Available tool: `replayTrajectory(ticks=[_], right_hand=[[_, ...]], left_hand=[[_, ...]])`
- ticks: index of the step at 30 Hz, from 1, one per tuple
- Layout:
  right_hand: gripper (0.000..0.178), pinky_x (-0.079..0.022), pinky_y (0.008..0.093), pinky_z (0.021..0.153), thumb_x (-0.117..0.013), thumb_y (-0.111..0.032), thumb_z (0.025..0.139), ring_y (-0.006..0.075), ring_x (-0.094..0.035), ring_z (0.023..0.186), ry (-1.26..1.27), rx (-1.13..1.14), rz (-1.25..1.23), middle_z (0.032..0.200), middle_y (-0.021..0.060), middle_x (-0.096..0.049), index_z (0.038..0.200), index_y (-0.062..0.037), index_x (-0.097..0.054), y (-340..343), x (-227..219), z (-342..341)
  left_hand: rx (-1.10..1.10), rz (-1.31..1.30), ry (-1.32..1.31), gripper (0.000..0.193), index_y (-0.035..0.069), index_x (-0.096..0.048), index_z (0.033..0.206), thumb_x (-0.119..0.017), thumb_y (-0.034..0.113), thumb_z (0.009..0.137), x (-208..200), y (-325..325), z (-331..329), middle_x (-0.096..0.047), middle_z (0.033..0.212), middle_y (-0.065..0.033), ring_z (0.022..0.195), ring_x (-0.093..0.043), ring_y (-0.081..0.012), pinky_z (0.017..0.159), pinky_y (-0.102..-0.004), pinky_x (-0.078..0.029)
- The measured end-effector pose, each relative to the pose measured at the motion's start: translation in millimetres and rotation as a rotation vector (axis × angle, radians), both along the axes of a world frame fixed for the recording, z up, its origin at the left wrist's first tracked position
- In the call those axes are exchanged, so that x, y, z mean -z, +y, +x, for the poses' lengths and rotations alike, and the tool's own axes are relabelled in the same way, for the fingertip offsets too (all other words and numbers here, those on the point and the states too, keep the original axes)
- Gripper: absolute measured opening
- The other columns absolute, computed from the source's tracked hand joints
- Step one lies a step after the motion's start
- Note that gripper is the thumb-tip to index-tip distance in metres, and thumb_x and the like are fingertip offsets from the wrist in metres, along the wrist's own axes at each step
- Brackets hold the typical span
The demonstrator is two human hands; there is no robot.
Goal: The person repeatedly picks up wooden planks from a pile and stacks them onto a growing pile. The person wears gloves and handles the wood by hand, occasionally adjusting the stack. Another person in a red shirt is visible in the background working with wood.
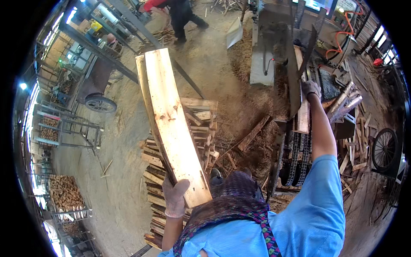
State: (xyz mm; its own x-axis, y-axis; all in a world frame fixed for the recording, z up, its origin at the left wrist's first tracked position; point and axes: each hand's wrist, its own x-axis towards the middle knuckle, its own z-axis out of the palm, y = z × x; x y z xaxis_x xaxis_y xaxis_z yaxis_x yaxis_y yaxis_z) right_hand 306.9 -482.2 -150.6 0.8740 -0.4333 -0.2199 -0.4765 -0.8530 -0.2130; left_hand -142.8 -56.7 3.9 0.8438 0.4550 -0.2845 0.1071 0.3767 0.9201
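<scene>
My left hand (pixel 176 196), in a pale knit glove, grips the near end of a long plank (pixel 169 115). The plank has a light sawn face with knots and a dark bark edge, and it slants up and away in front of me. My right arm reaches out to a machine (pixel 274 55) on the right. There my gloved right hand (pixel 311 89) is closed at the side of a narrower board (pixel 303 115), which lies lengthwise against a dark metal plate (pixel 294 73). The right fingertips are partly hidden.
A stack of wood strips (pixel 156 188) stands beside my left arm. Drive chains (pixel 295 156) run below the narrower board. Offcuts (pixel 357 150) and a spoked wheel (pixel 384 147) lie to the right. A wheeled cart (pixel 96 81) stands at left; another person (pixel 180 17) bends at the back.
</scene>
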Motion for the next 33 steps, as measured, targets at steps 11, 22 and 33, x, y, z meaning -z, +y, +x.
replayTrajectory(ticks=[11,22,33], right_hand=[[0.066,-0.048,0.0499,0.100,-0.051,-0.057,0.101,0.0400,-0.061,0.121,-0.796,-0.151,-0.139,0.128,0.0233,-0.064,0.132,0.0003,-0.060,-59,-33,-70],[0.116,-0.047,0.0400,0.107,-0.081,-0.044,0.074,0.0399,-0.059,0.127,-0.122,-0.466,1.017,0.138,0.0331,-0.057,0.158,0.0054,-0.019,286,-165,-300],[0.048,-0.055,0.0317,0.085,-0.067,-0.024,0.092,0.0188,-0.068,0.096,-0.027,-0.146,1.939,0.111,0.0100,-0.069,0.130,0.0028,-0.057,242,-128,-307]], left_hand=[[0.129,0.038,0.004,0.067,-0.005,-0.054,0.136,-0.082,0.021,0.081,13,6,3,-0.067,0.117,-0.0082,0.099,-0.065,-0.0159,0.085,-0.0309,-0.055],[0.453,0.814,-0.230,0.077,-0.004,-0.044,0.147,-0.078,0.032,0.088,24,-17,23,-0.060,0.133,-0.0177,0.117,-0.062,-0.0266,0.100,-0.0389,-0.050],[0.346,-0.160,-0.134,0.062,-0.003,-0.047,0.145,-0.070,0.017,0.091,27,34,-2,-0.064,0.127,-0.0085,0.113,-0.061,-0.0159,0.101,-0.0319,-0.049]])
